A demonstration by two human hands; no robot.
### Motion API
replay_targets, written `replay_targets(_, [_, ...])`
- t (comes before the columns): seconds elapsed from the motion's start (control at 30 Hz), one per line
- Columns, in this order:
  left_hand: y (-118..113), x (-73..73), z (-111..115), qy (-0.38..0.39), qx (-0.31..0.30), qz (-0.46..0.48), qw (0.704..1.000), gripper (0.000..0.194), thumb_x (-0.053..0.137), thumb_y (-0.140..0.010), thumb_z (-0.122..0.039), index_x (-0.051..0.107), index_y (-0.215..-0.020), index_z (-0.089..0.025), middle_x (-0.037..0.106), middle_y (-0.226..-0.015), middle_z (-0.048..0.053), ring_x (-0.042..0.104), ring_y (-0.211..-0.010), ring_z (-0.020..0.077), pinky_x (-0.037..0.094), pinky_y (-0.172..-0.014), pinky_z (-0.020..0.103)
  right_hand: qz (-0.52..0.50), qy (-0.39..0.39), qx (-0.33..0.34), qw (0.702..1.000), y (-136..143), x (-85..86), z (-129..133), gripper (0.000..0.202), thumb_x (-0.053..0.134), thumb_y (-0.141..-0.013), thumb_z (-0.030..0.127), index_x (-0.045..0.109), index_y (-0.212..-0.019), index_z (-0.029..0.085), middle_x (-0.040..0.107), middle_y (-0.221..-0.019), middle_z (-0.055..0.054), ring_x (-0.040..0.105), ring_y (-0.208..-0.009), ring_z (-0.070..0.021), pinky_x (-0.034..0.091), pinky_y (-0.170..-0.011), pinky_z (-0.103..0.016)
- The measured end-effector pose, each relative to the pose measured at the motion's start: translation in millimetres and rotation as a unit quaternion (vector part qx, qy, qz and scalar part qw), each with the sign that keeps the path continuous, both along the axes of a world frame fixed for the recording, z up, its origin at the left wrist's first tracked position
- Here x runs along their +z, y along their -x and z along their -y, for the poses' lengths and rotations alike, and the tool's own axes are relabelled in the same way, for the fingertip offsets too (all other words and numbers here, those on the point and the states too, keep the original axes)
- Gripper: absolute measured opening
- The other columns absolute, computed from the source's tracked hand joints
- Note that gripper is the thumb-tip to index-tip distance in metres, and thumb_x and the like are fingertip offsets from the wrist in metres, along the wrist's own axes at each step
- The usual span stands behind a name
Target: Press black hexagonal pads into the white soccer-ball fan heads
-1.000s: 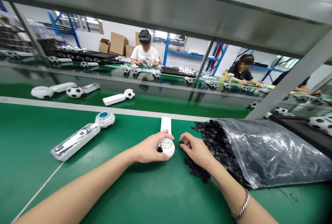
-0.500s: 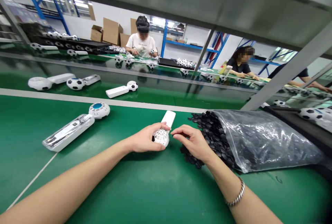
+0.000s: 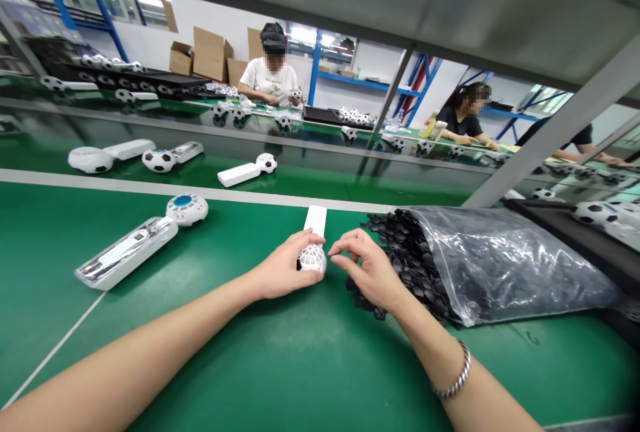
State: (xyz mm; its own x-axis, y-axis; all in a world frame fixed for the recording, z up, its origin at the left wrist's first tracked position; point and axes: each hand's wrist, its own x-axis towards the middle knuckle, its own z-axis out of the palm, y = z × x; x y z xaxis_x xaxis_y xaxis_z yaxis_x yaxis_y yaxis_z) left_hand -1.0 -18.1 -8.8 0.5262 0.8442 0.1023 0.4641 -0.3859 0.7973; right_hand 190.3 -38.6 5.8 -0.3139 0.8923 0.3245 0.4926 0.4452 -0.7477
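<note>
My left hand (image 3: 290, 264) is closed around the round head of a white soccer-ball-headed device (image 3: 313, 257). Its head is an open lattice, and its flat white handle (image 3: 317, 219) points away from me on the table. Just to the right, my right hand (image 3: 367, 269) is pinched, thumb against index finger, close beside the head. Whatever lies between those fingertips is too small or hidden to make out. Behind the right hand, small black plastic patches (image 3: 407, 259) spill from a clear plastic bag (image 3: 515, 265).
Another white device (image 3: 135, 252) with a blue disc on its head and an uncovered handle lies at left. Beyond the pale strip, several more sit on the dark green belt (image 3: 350, 182). A slanted metal post (image 3: 540, 132) and black tray (image 3: 560, 232) stand at right. Two co-workers (image 3: 273, 79) sit opposite.
Devices on the belt have shifted slightly to the right. My left hand has turned the held device a little, its handle now pointing straighter away. The right hand stays pinched beside it.
</note>
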Motion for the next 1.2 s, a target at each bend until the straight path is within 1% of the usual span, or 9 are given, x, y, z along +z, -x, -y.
replay_targets(0.07, [0.7,-0.1,-0.6,0.001,-0.001,-0.002,1.000,0.056,0.061,-0.066,-0.028,0.043,-0.119,-0.021,0.035,-0.135,0.010,0.022,-0.130,0.0253,0.022,-0.105,0.040,-0.016,0.015,0.007,1.000,2.5,-1.0,0.9,0.010,0.053,-0.079,0.025,0.060,-0.085,0.021,0.054,-0.080,-0.002,0.050,-0.070,-0.0119,0.042,-0.062,-0.024])
replay_targets(0.2, [2.2,1.3,-0.5,0.013,-0.008,-0.005,1.000,0.058,0.062,-0.067,-0.032,0.042,-0.120,-0.022,0.032,-0.137,0.010,0.021,-0.130,0.0257,0.023,-0.104,0.040,-0.068,0.101,0.041,0.992,7.0,-3.2,3.2,0.008,0.052,-0.079,0.025,0.056,-0.084,0.019,0.056,-0.075,0.001,0.051,-0.069,-0.0108,0.042,-0.064,-0.023])
replay_targets(0.43, [3.2,2.1,-1.6,0.013,-0.025,-0.005,1.000,0.055,0.061,-0.068,-0.031,0.043,-0.119,-0.024,0.033,-0.137,0.007,0.017,-0.132,0.0244,0.021,-0.105,0.041,-0.004,0.065,0.029,0.997,9.0,-5.8,2.9,0.006,0.059,-0.075,0.024,0.062,-0.078,0.020,0.050,-0.079,0.000,0.046,-0.066,-0.0095,0.040,-0.061,-0.023])
replay_targets(0.6, [1.1,2.5,-1.3,0.016,-0.024,0.000,1.000,0.051,0.059,-0.068,-0.026,0.044,-0.117,-0.023,0.034,-0.136,0.008,0.017,-0.132,0.0236,0.021,-0.105,0.040,-0.079,0.099,0.010,0.992,12.7,-14.2,-1.9,0.010,0.062,-0.071,0.024,0.055,-0.074,0.018,0.045,-0.075,0.002,0.042,-0.059,-0.0071,0.039,-0.057,-0.021])
replay_targets(0.73, [-0.6,2.4,-0.7,0.026,-0.009,0.012,1.000,0.048,0.058,-0.067,-0.025,0.045,-0.113,-0.023,0.035,-0.134,0.007,0.016,-0.132,0.0232,0.020,-0.105,0.040,-0.136,0.180,0.035,0.974,15.3,-16.1,-4.8,0.017,0.062,-0.070,0.028,0.048,-0.075,0.018,0.046,-0.069,0.004,0.042,-0.058,-0.0073,0.039,-0.057,-0.021])
replay_targets(0.83, [-1.2,0.8,-0.3,0.033,-0.004,0.020,0.999,0.047,0.059,-0.066,-0.025,0.045,-0.112,-0.023,0.033,-0.135,0.007,0.018,-0.131,0.0239,0.020,-0.105,0.040,-0.159,0.206,0.041,0.965,16.5,-14.3,-4.7,0.020,0.062,-0.069,0.029,0.046,-0.072,0.018,0.047,-0.069,0.004,0.045,-0.060,-0.0079,0.040,-0.060,-0.022])
replay_targets(0.97, [-3.2,-1.2,1.0,0.028,0.004,0.024,0.999,0.046,0.058,-0.067,-0.025,0.045,-0.111,-0.022,0.033,-0.135,0.008,0.020,-0.130,0.0245,0.022,-0.105,0.040,-0.169,0.204,0.046,0.963,18.1,-16.0,-3.5,0.019,0.061,-0.069,0.028,0.045,-0.070,0.018,0.047,-0.067,0.005,0.045,-0.060,-0.0080,0.039,-0.060,-0.021])
replay_targets(1.13, [-5.3,-0.8,3.7,-0.071,0.022,0.009,0.997,0.040,0.056,-0.067,-0.021,0.047,-0.106,-0.020,0.042,-0.125,0.010,0.028,-0.124,0.0255,0.025,-0.103,0.040,-0.130,0.161,0.010,0.978,21.5,-20.4,-6.2,0.017,0.058,-0.071,0.031,0.047,-0.070,0.018,0.049,-0.065,0.004,0.046,-0.060,-0.0094,0.040,-0.058,-0.022])
replay_targets(1.2, [-4.7,-1.6,4.4,-0.077,0.023,0.018,0.997,0.041,0.057,-0.066,-0.021,0.046,-0.106,-0.021,0.044,-0.121,0.008,0.035,-0.119,0.0248,0.029,-0.101,0.039,-0.089,0.133,-0.001,0.987,17.8,-17.3,-9.7,0.018,0.056,-0.073,0.034,0.049,-0.071,0.018,0.052,-0.066,0.002,0.048,-0.061,-0.0106,0.042,-0.059,-0.023])
